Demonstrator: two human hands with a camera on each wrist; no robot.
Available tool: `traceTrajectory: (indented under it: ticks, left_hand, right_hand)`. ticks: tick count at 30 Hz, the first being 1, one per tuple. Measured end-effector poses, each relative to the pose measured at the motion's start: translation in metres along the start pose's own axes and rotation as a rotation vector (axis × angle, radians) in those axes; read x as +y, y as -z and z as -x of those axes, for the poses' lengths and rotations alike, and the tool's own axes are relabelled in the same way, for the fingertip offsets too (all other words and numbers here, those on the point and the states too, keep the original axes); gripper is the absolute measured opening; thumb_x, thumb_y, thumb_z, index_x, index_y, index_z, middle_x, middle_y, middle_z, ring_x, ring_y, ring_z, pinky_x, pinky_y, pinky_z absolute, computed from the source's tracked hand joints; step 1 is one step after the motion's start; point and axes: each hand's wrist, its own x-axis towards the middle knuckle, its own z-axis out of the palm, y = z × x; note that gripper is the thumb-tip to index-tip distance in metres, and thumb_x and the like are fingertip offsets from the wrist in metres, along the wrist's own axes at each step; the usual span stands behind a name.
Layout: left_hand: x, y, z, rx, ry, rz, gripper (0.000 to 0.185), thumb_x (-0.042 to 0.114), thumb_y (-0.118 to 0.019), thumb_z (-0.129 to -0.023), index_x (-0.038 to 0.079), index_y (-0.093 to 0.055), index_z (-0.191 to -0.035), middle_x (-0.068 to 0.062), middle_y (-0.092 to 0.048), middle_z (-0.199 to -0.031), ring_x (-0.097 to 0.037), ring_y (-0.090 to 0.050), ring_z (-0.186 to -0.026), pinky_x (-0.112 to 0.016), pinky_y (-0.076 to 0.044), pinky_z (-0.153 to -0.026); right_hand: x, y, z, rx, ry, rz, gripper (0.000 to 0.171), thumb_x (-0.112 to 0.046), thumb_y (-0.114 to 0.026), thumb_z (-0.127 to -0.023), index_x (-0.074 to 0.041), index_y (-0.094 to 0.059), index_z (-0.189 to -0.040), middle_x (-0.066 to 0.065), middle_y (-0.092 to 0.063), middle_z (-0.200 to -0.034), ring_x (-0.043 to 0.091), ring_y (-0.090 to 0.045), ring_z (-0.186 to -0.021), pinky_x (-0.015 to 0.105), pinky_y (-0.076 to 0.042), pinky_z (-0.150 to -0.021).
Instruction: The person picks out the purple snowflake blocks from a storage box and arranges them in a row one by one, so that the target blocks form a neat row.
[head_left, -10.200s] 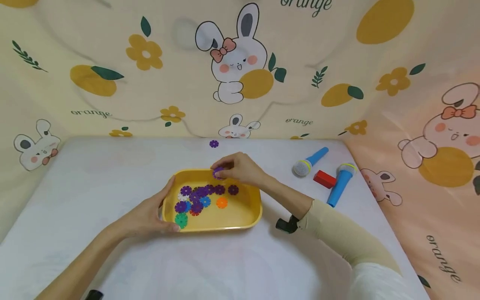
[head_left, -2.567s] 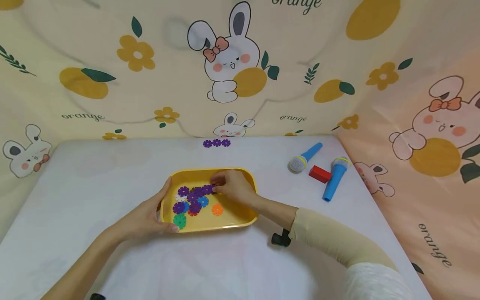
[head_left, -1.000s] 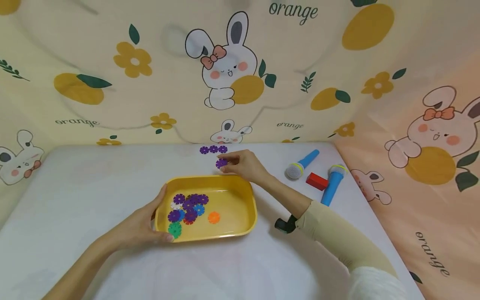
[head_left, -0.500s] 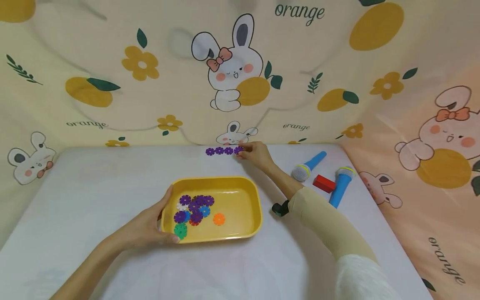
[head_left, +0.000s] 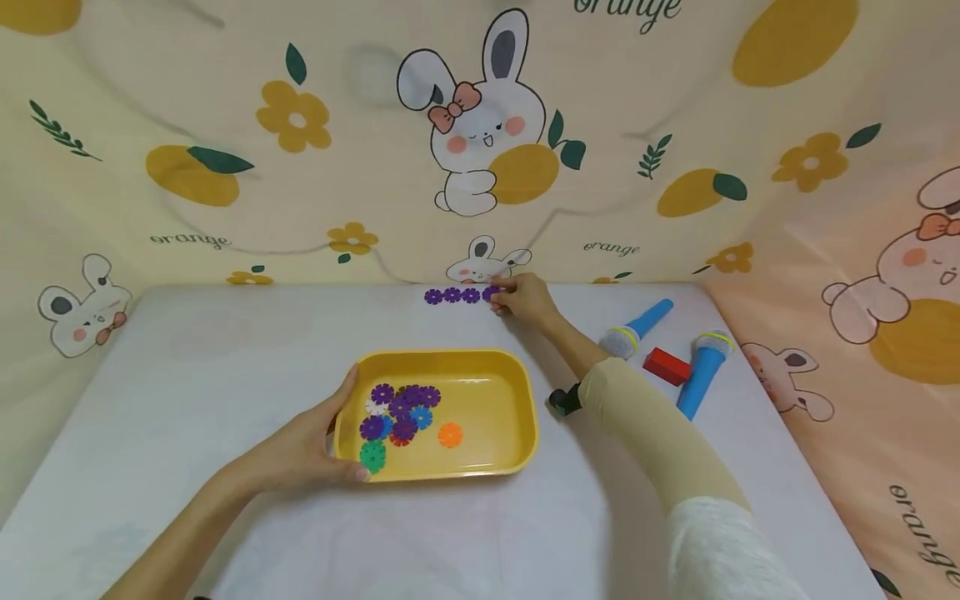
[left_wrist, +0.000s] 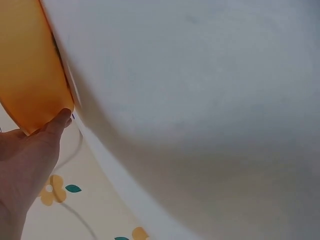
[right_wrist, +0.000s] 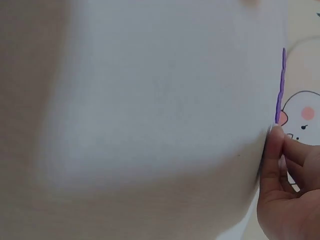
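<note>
Four purple discs [head_left: 461,295] (rowed), two microphones [head_left: 671,346]

The yellow tray [head_left: 517,408] looks like smooth, glossy plastic with a soft sheen on its floor. The flower discs [head_left: 401,408] in it are hard matt plastic. A matt white cloth covers the tabletop [head_left: 225,350]; the printed backdrop [head_left: 300,167] is soft fabric.

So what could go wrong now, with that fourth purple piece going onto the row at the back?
The row lies right at the table's far edge, against the cloth, so a nudge from the right hand might scatter it or push pieces off. The sleeve passes close to the tray and could bump it, though the left hand steadies its corner.
</note>
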Motion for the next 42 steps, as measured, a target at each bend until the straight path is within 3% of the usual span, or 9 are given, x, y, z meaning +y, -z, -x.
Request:
traceTrajectory:
  ticks: [7, 17, 23, 28, 33, 38, 42]
  left_hand:
    - [0.003, 0.001, -0.002, -0.002, 0.007, -0.01, 0.132, 0.044, -0.088, -0.072, 0.017, 0.007, -0.16, -0.019, -0.013, -0.164, -0.044, -0.02, -0.147, -0.059, -0.026, -0.115]
    - [0.002, -0.002, -0.001, -0.004, 0.017, -0.007, 0.132, 0.045, -0.088, -0.072, 0.017, 0.006, -0.16, -0.019, -0.013, -0.164, -0.045, -0.02, -0.147, -0.059, -0.025, -0.115]
    - [0.004, -0.002, -0.001, -0.004, 0.016, -0.009, 0.132, 0.045, -0.088, -0.072, 0.018, 0.006, -0.16, -0.019, -0.014, -0.164, -0.045, -0.022, -0.146, -0.059, -0.027, -0.114]
    - [0.005, 0.001, 0.001, 0.003, 0.01, -0.011, 0.132, 0.044, -0.088, -0.072, 0.016, 0.007, -0.16, -0.022, -0.015, -0.163, -0.047, -0.023, -0.145, -0.059, -0.029, -0.113]
    - [0.006, 0.003, 0.001, 0.013, -0.005, -0.008, 0.131, 0.041, -0.088, -0.073, 0.014, 0.006, -0.16, -0.023, -0.014, -0.163, -0.048, -0.021, -0.145, -0.061, -0.026, -0.114]
    - [0.007, 0.002, 0.001, 0.005, 0.004, -0.01, 0.131, 0.042, -0.088, -0.072, 0.014, 0.006, -0.16, -0.023, -0.014, -0.163, -0.048, -0.021, -0.145, -0.061, -0.027, -0.113]
    - [0.008, 0.002, 0.002, 0.006, 0.012, -0.025, 0.131, 0.044, -0.087, -0.072, 0.015, 0.006, -0.16, -0.023, -0.015, -0.163, -0.049, -0.022, -0.145, -0.061, -0.028, -0.113]
  right_hand:
    - [-0.005, 0.005, -0.003, -0.029, -0.064, 0.025, 0.035, -0.006, -0.069, -0.093, -0.003, -0.066, -0.128, 0.015, -0.074, -0.085, 0.012, -0.067, -0.061, 0.021, -0.059, -0.062]
    - [-0.004, 0.007, -0.001, -0.032, -0.076, 0.071, 0.036, -0.01, -0.071, -0.092, -0.004, -0.067, -0.128, 0.011, -0.073, -0.078, 0.01, -0.066, -0.059, 0.018, -0.056, -0.059]
    - [-0.012, 0.011, 0.009, -0.01, -0.008, 0.004, 0.034, -0.011, -0.07, -0.093, -0.001, -0.068, -0.125, 0.015, -0.075, -0.088, 0.015, -0.07, -0.068, 0.024, -0.06, -0.067]
    - [-0.032, 0.007, 0.031, -0.051, 0.106, -0.091, 0.031, -0.011, -0.069, -0.094, 0.005, -0.068, -0.121, 0.023, -0.073, -0.1, 0.031, -0.072, -0.083, 0.029, -0.061, -0.072]
    - [-0.05, -0.001, 0.06, -0.077, 0.206, -0.147, 0.024, -0.009, -0.069, -0.094, 0.003, -0.072, -0.114, 0.024, -0.072, -0.098, 0.045, -0.068, -0.091, 0.032, -0.061, -0.074]
    - [-0.061, -0.016, 0.093, -0.111, 0.254, -0.194, 0.019, -0.007, -0.068, -0.094, 0.0, -0.074, -0.11, 0.015, -0.074, -0.096, 0.043, -0.069, -0.091, 0.037, -0.061, -0.076]
    - [-0.068, -0.028, 0.113, -0.18, 0.246, -0.211, 0.02, -0.006, -0.067, -0.094, 0.002, -0.073, -0.112, 0.015, -0.074, -0.103, 0.039, -0.07, -0.094, 0.046, -0.06, -0.081]
